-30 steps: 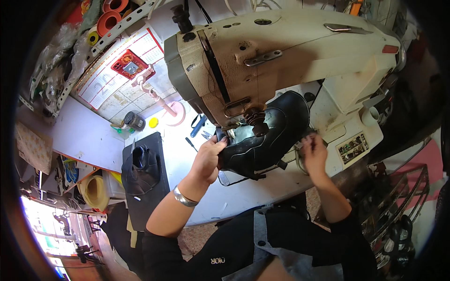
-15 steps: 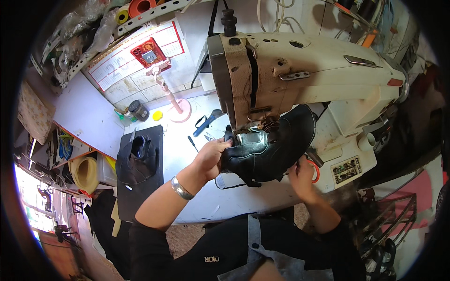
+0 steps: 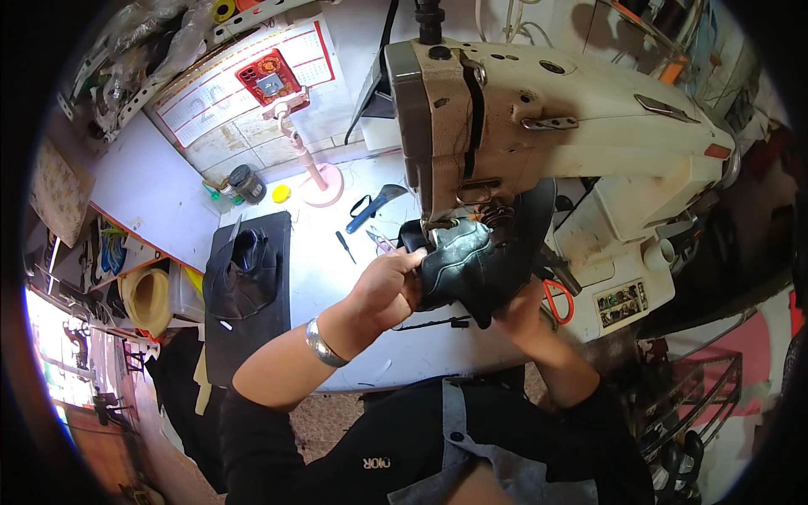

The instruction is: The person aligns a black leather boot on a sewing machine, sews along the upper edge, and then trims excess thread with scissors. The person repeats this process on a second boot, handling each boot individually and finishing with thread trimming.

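Here is the black leather boot upper (image 3: 475, 265) pushed right up under the head of the cream industrial sewing machine (image 3: 555, 109), its top edge sitting at the needle area. The left hand (image 3: 383, 290) is clamped on the near-left side of the upper, fingers curled tight over the leather, a silver bangle (image 3: 324, 343) on the wrist. The right hand (image 3: 522, 311) is underneath on the right, mostly hidden by the leather; its grip looks closed on the lower edge, though the fingers themselves cannot be seen. This reads as the stitching step, with the piece being steered at the needle. The next move, by my judgement, calls for both hands to turn the curved upper evenly so the seam line feeds straight, keeping fingertips clear of the needle. On the white tabletop (image 3: 320, 269) lie a blue-handled tool (image 3: 374, 206), a small screwdriver (image 3: 345, 246) and orange-handled scissors (image 3: 557, 301), with another black upper on a dark mat (image 3: 244, 278) off to the left.
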Demonstrator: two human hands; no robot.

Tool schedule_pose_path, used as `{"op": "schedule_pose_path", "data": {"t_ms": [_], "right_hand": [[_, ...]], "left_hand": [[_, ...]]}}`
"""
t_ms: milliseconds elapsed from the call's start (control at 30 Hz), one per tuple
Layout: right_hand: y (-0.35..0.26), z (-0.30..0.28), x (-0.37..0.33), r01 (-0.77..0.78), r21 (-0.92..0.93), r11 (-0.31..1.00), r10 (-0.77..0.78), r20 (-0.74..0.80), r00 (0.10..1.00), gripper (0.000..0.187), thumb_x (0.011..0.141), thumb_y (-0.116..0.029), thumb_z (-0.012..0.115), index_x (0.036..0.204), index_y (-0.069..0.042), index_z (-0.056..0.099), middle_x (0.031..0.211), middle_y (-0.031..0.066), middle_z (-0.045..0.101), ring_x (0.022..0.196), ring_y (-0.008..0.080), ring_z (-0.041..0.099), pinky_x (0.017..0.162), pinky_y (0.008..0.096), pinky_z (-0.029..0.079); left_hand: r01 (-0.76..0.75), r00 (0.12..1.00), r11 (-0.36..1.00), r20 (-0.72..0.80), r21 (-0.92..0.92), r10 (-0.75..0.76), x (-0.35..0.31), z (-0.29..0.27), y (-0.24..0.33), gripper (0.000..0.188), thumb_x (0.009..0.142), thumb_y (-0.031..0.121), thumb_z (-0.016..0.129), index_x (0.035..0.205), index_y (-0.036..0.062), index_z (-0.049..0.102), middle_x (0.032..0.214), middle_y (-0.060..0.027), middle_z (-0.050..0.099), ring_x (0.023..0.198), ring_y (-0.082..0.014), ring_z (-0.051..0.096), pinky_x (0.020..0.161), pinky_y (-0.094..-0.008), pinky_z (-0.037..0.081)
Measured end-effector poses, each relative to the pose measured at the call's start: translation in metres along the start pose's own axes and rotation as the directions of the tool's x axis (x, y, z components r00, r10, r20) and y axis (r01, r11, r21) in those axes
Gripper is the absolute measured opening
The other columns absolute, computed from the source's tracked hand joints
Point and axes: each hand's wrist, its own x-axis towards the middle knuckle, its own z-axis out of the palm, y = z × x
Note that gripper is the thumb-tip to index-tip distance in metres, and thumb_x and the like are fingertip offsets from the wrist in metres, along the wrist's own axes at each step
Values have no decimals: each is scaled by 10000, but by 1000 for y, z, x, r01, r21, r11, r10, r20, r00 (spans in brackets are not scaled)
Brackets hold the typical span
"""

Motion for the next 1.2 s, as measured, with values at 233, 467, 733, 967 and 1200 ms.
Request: {"op": "schedule_pose_path", "data": {"t_ms": [233,467,733,967,1200], "right_hand": [[-18,7,25,-48,-111,993,50,17,999,346,741,-20,744,1060,3,611,954,69,663,854,144,624,775,301,499],[-26,2,49,169,-410,896,-51,281,958,375,754,-118,748,1087,-31,599,1006,94,645,908,204,627,807,334,497],[-34,10,45,177,-549,817,-27,270,962,342,769,-151,700,1078,-35,611,1016,103,650,945,246,626,848,353,485],[-39,12,46,-83,-389,918,165,182,969,344,766,-127,705,1081,-40,597,1014,104,631,959,236,609,848,337,481],[-35,18,44,74,-390,918,24,241,970,329,805,-180,665,1085,-36,569,1014,100,605,938,239,593,859,360,454]], "left_hand": [[-43,997,999,-56,3,43,-1,6,-11,300,981,137,293,1164,-23,469,1054,-144,610,957,-226,637,899,-398,513],[-22,999,998,41,-62,24,1,-2,-7,341,977,161,284,1142,-28,516,1058,-149,623,968,-223,632,891,-374,513],[-42,999,997,23,-72,44,-3,-3,-9,321,990,168,298,1153,-21,499,1072,-146,616,950,-198,634,848,-343,523],[-65,997,971,14,-230,70,0,1,-18,342,977,133,276,1192,-49,470,1098,-166,603,965,-244,622,880,-373,511],[-60,998,969,-39,-240,53,2,-3,-20,325,974,125,288,1172,-42,484,1064,-158,623,931,-238,639,859,-364,525]]}}
